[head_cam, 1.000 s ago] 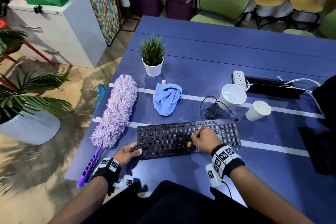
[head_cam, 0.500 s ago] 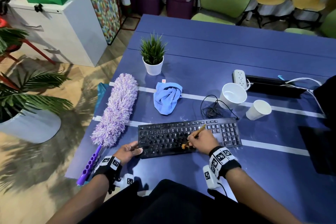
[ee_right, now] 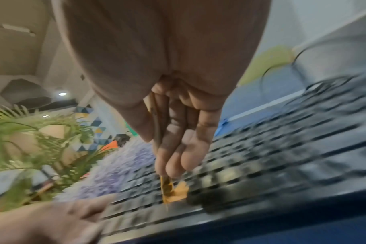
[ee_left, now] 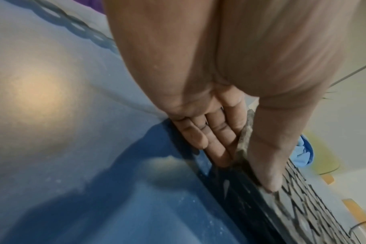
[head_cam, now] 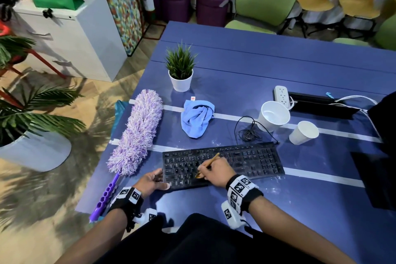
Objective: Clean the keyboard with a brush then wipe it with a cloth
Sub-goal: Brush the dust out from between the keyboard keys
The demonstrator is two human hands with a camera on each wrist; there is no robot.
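A dusty black keyboard (head_cam: 246,161) lies near the blue table's front edge. My right hand (head_cam: 214,170) pinches a thin wooden brush (head_cam: 211,159) like a pen, over the keyboard's left-middle rows. In the right wrist view the brush's orange bristles (ee_right: 173,191) press on the blurred keys (ee_right: 272,156). My left hand (head_cam: 153,180) grips the keyboard's front left corner. In the left wrist view its thumb (ee_left: 265,165) lies on top of the keys and the fingers (ee_left: 215,140) lie along the edge. A crumpled blue cloth (head_cam: 196,119) lies behind the keyboard, untouched.
A purple fluffy duster (head_cam: 137,133) lies along the table's left edge. Behind the keyboard are a potted plant (head_cam: 181,70), a coiled cable (head_cam: 248,133), two white cups (head_cam: 273,115) (head_cam: 304,133) and a power strip (head_cam: 282,94). A dark object (head_cam: 372,178) sits at the right.
My right hand has carried the brush leftward over the lower key rows. The left hand has stayed at the keyboard's corner.
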